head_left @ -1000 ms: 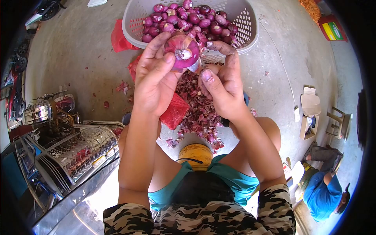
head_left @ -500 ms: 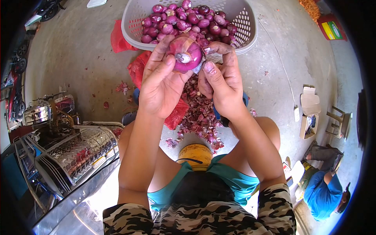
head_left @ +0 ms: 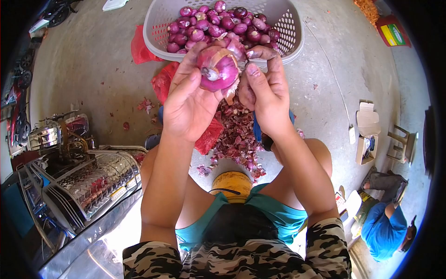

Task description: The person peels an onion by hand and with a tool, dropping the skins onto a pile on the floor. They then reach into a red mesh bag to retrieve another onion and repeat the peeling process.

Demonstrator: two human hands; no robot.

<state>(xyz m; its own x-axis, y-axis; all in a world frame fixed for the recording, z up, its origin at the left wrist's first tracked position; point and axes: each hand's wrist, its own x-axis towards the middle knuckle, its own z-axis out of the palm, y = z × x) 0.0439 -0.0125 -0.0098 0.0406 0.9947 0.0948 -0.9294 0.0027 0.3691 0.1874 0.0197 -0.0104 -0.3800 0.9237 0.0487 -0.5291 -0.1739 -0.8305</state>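
A large red onion (head_left: 218,69) with loose papery skin rests in my left hand (head_left: 188,100), whose fingers and thumb curl round it. Its stem end faces me. To the right, my right hand (head_left: 266,90) has thumb and forefinger pinched beside the onion, at a flap of peeling skin (head_left: 237,49). Beyond both hands stands a grey perforated basket (head_left: 293,32) holding several purple onions (head_left: 214,30). A heap of onion skins (head_left: 234,135) lies on the floor below my hands.
Red net bags (head_left: 162,81) lie left of the skins. A yellow bucket (head_left: 232,186) stands between my knees. Chromed machinery (head_left: 102,176) is at the left. An open cardboard box (head_left: 367,149), a wooden stool (head_left: 400,146) and a person in a blue shirt (head_left: 383,232) are at the right.
The onion has turned slightly in my left hand, and more loose skin stands off its right side. My right hand's fingertips have shifted a little up and right.
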